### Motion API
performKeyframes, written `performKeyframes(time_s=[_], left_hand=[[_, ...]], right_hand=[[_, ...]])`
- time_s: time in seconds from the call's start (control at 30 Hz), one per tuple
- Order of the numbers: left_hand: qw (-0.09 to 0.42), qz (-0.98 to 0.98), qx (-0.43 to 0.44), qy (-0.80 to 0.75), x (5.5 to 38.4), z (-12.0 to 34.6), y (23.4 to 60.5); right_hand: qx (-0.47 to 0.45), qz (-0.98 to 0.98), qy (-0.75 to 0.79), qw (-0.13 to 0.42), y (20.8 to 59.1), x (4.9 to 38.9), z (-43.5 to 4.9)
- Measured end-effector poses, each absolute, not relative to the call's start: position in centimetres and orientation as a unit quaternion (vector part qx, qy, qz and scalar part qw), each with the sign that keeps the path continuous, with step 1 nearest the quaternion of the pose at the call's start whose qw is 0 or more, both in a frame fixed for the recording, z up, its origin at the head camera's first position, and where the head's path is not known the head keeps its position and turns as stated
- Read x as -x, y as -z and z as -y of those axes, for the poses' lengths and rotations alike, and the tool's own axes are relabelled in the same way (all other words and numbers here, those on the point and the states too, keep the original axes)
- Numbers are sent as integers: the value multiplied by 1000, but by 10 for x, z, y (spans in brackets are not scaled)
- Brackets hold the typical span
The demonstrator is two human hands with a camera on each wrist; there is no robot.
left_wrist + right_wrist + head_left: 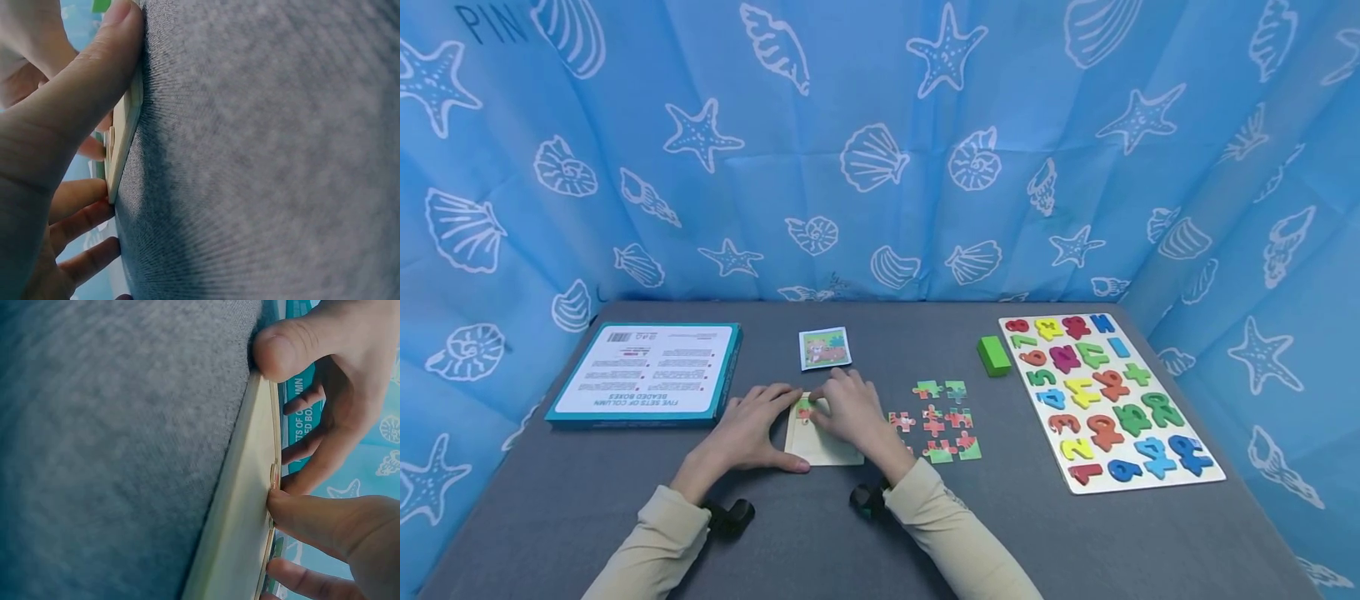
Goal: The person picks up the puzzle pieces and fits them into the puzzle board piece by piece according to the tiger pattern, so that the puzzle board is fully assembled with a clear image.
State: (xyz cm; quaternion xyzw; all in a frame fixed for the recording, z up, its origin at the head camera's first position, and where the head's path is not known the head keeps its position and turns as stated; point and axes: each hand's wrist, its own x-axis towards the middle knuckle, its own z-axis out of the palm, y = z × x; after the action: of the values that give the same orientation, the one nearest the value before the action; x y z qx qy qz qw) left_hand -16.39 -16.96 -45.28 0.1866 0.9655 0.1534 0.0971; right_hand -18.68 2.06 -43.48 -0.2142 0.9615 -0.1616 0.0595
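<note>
On a grey cloth-covered table (820,550), a pale square wooden tray (835,450) is lying between the left and right edges, and a small red-and-green jigsaw piece (803,411) is sitting in its back-left corner. The left hand (748,429) is grasping the tray along its left side, its thumb resting at the front-left corner and its fingers reaching the back-left one. The right hand (853,408) is reaching over the tray, its thumb touching the piece; whether the fingers are pinching it, I cannot tell. Just beside the tray's right edge, loose red-and-green jigsaw pieces (933,427) are lying in a cluster, partly hidden by the right arm. Toward the table's back edge, a small square picture card (825,348) is lying behind the tray. A flat teal-and-white cardboard box (647,371) is lying near the table's left edge, while a green rectangular block (994,357) is resting just beside a white board of coloured numbers (1110,487) near the right edge.
</note>
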Motion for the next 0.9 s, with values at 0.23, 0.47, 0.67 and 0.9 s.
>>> performKeyframes(time_s=[0.23,0.47,0.67,0.9], left_hand=[[101,-965,-189,-150,165,168,452],[97,-966,-189,-150,165,168,451],[91,-965,-195,-153,162,168,449],[97,-965,-192,-148,160,168,448]], right_hand=[[207,-963,164,55,435,188,-20],[208,-961,175,47,436,189,-22],[208,-961,178,47,437,189,-23],[211,-960,182,33,437,189,-27]])
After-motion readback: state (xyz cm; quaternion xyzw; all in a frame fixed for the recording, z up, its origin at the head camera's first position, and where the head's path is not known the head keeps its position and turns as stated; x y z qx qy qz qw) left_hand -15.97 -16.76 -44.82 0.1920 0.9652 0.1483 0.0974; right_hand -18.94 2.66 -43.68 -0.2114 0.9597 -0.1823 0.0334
